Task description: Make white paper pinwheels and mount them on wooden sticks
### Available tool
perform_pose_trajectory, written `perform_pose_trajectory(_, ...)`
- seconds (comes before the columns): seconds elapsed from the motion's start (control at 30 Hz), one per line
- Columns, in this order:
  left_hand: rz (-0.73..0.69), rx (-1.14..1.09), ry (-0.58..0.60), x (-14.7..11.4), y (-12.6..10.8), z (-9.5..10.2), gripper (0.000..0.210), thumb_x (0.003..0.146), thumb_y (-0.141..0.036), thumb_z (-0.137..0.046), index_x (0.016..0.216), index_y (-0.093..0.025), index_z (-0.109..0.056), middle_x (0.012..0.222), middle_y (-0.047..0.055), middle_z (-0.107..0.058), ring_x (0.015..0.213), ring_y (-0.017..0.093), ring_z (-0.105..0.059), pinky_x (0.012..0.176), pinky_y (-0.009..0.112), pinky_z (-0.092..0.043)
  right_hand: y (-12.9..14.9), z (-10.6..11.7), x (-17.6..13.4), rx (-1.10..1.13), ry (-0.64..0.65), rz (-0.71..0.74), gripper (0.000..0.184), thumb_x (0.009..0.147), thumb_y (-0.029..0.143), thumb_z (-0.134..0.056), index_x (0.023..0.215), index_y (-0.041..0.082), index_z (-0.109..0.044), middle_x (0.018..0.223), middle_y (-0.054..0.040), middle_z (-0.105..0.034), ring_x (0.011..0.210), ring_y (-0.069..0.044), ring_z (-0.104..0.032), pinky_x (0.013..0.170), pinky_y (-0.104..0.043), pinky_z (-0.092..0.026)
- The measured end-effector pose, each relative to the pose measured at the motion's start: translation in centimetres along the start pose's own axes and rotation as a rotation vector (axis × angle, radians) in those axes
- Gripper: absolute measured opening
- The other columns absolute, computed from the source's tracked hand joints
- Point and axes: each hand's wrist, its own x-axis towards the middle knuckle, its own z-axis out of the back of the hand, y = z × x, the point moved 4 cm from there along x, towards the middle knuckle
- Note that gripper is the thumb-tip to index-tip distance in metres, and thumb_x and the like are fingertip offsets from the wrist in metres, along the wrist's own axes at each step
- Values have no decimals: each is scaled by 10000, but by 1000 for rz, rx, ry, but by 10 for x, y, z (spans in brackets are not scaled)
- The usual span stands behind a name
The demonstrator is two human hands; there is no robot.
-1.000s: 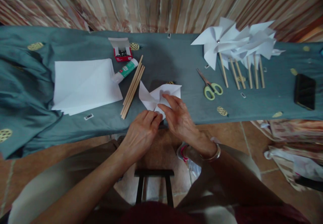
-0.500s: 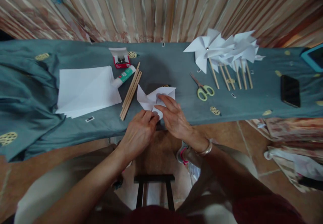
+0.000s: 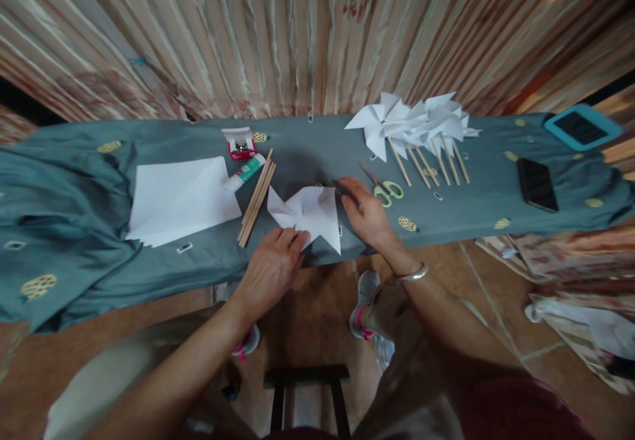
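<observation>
A white paper pinwheel [image 3: 317, 208] lies in front of me near the table's front edge, with its blades partly folded. My left hand [image 3: 278, 261] is closed on its lower left corner, fingertips pressed on the paper. Just right of the pinwheel, my right hand [image 3: 366, 214] is open and apart from the paper, thumb and fingers spread. Green-handled scissors [image 3: 387, 192] lie right beside that hand. Several wooden sticks [image 3: 256, 198] rest left of the pinwheel.
A stack of white paper [image 3: 183, 202] lies to the left, touched by a glue stick [image 3: 248, 170]. Behind it sits a small red box [image 3: 241, 149] of shiny pins. Finished pinwheels on sticks [image 3: 421, 122], a phone [image 3: 537, 184] and a blue-framed tablet [image 3: 580, 127] are to the right.
My right hand has let go of the pinwheel and moved right. A blade beneath it now lies spread open. My left hand stays on the paper. The whole view has shifted.
</observation>
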Motion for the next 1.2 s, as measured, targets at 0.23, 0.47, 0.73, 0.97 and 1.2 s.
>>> perform_pose_trajectory(0.23, -16, 52, -45, -2, 3, -1, 444, 857, -88, -536, 1299, -69, -492, 1013, 120, -655, 895, 267, -591, 813, 409, -532, -1, -12, 18, 30, 139, -18, 505, 865, 155, -410, 1362, 147, -502, 1391, -116, -560, 1290, -264, -526, 1130, -477, -377)
perform_pose_trajectory(0.47, -11, 98, -106, 0, 20, 9, 403, 890, -92, -461, 1288, -52, -510, 936, 122, -667, 854, 272, -600, 788, 418, -526, 6, -3, 14, 48, 193, -49, 502, 860, 156, -431, 1356, 163, -511, 1291, -99, -645, 1125, -246, -643, 1024, -448, -484)
perform_pose_trajectory(0.73, 116, 107, -107, 2, 47, 20, 478, 849, -112, -506, 1326, -102, -475, 1156, 153, -631, 1056, 302, -574, 899, 440, -496, 11, 11, -30, 172, 255, -148, 434, 895, 266, -501, 1323, 201, -525, 1183, -85, -704, 814, -190, -719, 773, -338, -575)
perform_pose_trajectory(0.97, -50, -37, -190, 2, 7, 27, 389, 870, -180, -558, 1246, -84, -534, 1184, 165, -592, 1091, 289, -522, 941, 447, -466, 1, 29, -31, 84, 83, -170, 387, 884, 270, -498, 1255, 194, -578, 1129, -102, -724, 775, -205, -718, 764, -369, -568)
perform_pose_trajectory(1.2, -75, 57, -16, 14, -6, 9, 272, 807, -116, -639, 1079, -112, -635, 1041, 120, -665, 966, 292, -580, 805, 426, -503, 12, 27, -31, 61, 105, -131, 379, 877, 263, -509, 1232, 172, -605, 1116, -111, -726, 817, -220, -707, 795, -376, -563)
